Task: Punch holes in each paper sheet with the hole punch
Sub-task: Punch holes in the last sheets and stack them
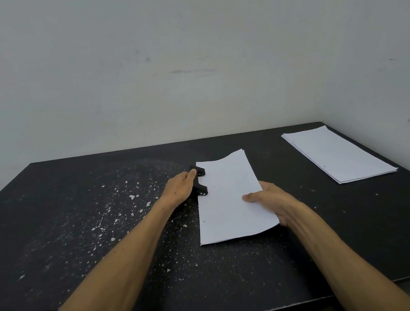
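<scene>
A white paper sheet (228, 198) lies in the middle of the black table (79, 219). Its left edge sits in the jaws of a black hole punch (199, 181). My left hand (181, 188) rests on top of the punch, palm down with fingers curled over it. My right hand (272, 201) grips the sheet's right edge, thumb on top and fingers underneath, so that side curls up slightly. The punch's body is mostly hidden under my left hand.
A stack of white sheets (338, 154) with punched holes along its left edge lies at the far right, near the wall corner. Small white paper bits (132, 197) are scattered over the table's left and front. The pale wall stands right behind the table.
</scene>
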The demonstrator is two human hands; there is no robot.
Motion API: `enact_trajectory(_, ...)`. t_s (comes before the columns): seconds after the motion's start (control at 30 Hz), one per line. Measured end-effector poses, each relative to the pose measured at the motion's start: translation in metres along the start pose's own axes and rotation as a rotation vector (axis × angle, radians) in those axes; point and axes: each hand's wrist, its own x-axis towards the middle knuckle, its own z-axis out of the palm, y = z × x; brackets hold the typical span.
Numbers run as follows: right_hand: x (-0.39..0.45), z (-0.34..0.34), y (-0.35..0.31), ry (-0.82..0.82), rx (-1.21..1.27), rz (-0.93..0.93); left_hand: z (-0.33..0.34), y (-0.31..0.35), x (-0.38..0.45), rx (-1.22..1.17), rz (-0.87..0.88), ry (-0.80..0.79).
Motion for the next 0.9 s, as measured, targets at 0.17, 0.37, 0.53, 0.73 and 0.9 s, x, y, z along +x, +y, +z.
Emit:
enact_trajectory(0.17, 0.001, -0.002, 0.0, 0.006, 0.007, 0.0, 0.0, 0.002, -0.015, -0.045, -0.027, 0.113)
enact_trajectory(0.37, -0.002, -0.001, -0.002, -0.011, 0.031, 0.005, -0.02, 0.01, -0.049, -0.223, -0.297, -0.147)
enact_trajectory(0.53, -0.007, 0.0, -0.005, -0.026, 0.087, 0.035, -0.023, 0.011, -0.069, -0.177, -0.347, -0.313)
enact_trajectory(0.73, -0.01, 0.001, -0.006, -0.016, 0.1, 0.061, -0.022, 0.004, -0.071, -0.289, -0.363, -0.419)
enact_trajectory(0.9, -0.01, 0.0, -0.007, -0.02, 0.092, 0.071, -0.016, -0.008, -0.071, -0.401, -0.386, -0.383)
